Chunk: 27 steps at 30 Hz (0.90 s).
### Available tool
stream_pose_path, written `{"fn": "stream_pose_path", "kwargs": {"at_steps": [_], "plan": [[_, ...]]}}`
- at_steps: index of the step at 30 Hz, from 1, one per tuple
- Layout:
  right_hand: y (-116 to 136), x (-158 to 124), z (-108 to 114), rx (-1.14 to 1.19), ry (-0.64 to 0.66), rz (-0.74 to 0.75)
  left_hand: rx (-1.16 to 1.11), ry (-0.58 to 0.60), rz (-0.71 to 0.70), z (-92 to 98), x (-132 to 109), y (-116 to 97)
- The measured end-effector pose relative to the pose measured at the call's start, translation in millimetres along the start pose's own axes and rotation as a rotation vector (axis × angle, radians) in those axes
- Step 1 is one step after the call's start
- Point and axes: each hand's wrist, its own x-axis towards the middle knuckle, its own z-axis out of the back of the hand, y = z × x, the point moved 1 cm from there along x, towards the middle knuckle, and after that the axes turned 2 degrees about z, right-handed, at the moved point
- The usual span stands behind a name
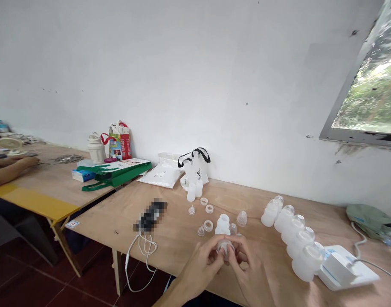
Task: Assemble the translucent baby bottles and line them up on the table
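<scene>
My left hand (208,261) and my right hand (246,265) meet near the table's front edge. Between their fingertips and thumbs they grip a small translucent baby-bottle nipple (226,245), seemingly set in a collar ring; the fingers hide part of it. Just beyond stands an open white bottle (223,223), with a clear cap (233,229) beside it. To the left lie a loose nipple (201,230) and a collar ring (208,225). Farther back are another nipple (191,209), two more rings (209,209) and two small white bottles (191,192). A clear dome cap (241,218) sits to the right.
A row of several capped bottles (291,230) runs along the right, beside a white box-like device (345,266) with a cable. A green cap (368,219) lies at far right. Bags (195,170) stand against the wall. A blurred black device (150,216) trails white cables. Another person's arm (14,168) rests on the left table.
</scene>
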Motion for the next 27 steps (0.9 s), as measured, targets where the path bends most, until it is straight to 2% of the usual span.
{"fn": "stream_pose_path", "kwargs": {"at_steps": [3,9,14,17,20,25,27], "plan": [[3,0,2,0.013,0.006,0.018,-0.021,-0.037,-0.013,0.7,1,-2],[-2,-3,-5,-0.016,-0.040,0.108,0.133,-0.046,-0.036,2.2,-1,-5],[1,-1,-6,0.025,0.009,0.139,0.173,0.029,-0.076,3.7,-4,-9],[7,0,0,0.048,0.036,0.099,0.140,0.029,-0.093,5.3,-5,-10],[13,1,6,0.097,0.079,0.025,0.020,-0.043,-0.058,7.5,-1,-4],[17,0,8,0.168,0.048,-0.060,-0.219,-0.155,0.018,8.7,3,6],[18,0,7,0.169,0.072,-0.068,-0.253,-0.124,0.039,7.2,1,4]]}}
